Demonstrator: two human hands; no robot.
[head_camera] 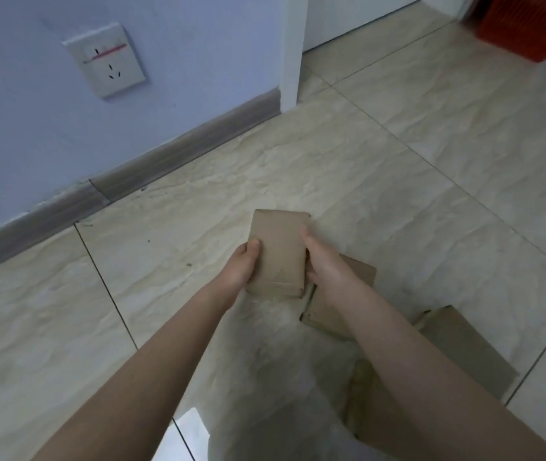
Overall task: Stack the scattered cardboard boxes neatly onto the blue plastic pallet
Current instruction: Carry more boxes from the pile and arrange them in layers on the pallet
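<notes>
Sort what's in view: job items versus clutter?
Job: small brown cardboard box, gripped by left hand and right hand; second brown cardboard box below the right wrist; larger brown cardboard box farther right. Blue pallet not in view.
Clutter: white wall socket; orange plastic crate; grey skirting board.

1. A pale beige marble-patterned tiled floor [398, 161] with thin dark grout lines carries everything.
2. A flat brown cardboard box [323, 316] lies on it at lower right.
3. A second brown cardboard box [464, 347] lies just beside the first, further right.
4. A third, shadowed cardboard box [369, 407] lies nearer the bottom edge.
5. An orange plastic crate [527, 28] stands at the far upper right.
</notes>
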